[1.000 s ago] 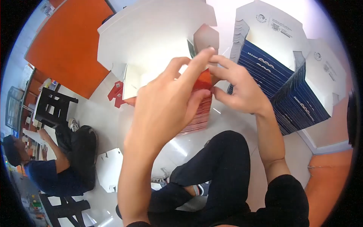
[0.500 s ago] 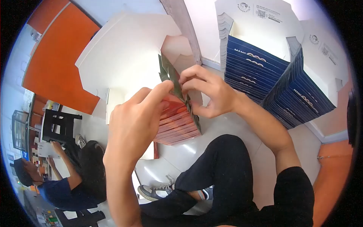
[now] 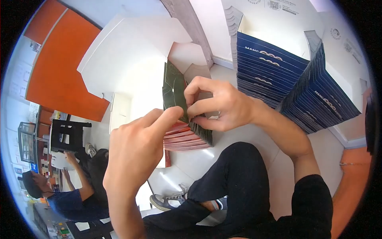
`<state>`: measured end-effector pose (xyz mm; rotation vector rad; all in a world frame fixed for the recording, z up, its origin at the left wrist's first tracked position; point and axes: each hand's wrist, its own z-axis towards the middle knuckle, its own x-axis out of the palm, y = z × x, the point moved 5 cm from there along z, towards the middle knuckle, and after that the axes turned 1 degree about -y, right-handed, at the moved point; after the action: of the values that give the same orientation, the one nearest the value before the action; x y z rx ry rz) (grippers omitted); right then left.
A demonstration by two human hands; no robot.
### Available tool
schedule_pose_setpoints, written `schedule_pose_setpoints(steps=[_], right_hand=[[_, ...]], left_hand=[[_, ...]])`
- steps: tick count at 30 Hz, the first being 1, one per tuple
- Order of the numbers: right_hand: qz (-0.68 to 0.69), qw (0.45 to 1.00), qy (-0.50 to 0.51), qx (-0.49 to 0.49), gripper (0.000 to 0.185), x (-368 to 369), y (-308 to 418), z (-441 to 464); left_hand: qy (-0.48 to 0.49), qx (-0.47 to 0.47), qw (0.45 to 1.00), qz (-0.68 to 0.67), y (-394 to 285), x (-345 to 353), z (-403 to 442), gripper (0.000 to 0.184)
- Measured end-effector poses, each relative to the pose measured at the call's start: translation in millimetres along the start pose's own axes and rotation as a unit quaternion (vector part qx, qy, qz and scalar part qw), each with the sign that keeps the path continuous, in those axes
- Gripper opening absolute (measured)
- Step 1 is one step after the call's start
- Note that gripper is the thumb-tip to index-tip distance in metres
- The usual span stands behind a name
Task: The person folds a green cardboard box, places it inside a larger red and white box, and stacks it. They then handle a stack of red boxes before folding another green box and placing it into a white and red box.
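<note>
red-green carton stack (image 3: 185, 142): beneath left hand (image 3: 139, 143), right hand (image 3: 223, 104)
left: half-curled, top corner, hold unclear
right: half-curled, green panel (image 3: 172, 88) edge, hold unclear

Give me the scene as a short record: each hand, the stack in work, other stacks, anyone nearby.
Left hand: at red-and-green stack's upper front corner; grip unclear
Right hand: fingertips at same corner; grip unclear
Stack in work: large white flap raised behind
Other stacks: two blue stacks, side by side
Nearby: co-worker, hands at white sheet
</note>
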<state>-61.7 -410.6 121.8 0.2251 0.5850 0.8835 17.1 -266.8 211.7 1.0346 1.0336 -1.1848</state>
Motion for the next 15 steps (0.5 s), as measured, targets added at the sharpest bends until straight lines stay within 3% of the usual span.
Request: schedule_pose_setpoints(steps=[6, 14, 15], right_hand=[[-0.009, 1.0, 0.007, -0.004, 0.024, -1, 1, 1], [0.006, 1.0, 0.015, -0.003, 0.024, 2, 3, -1], [0.013, 1.0, 0.017, -0.002, 0.024, 4, 5, 0]], left_hand=[[0.004, -0.01, 0.995, 0.097, -13, -1, 1, 0.031], [0.065, 0.037, 0.995, 0.071, -12, 9, -4, 0.035], [0.056, 0.033, 0.998, 0.01, -8, 11, -6, 0.031]])
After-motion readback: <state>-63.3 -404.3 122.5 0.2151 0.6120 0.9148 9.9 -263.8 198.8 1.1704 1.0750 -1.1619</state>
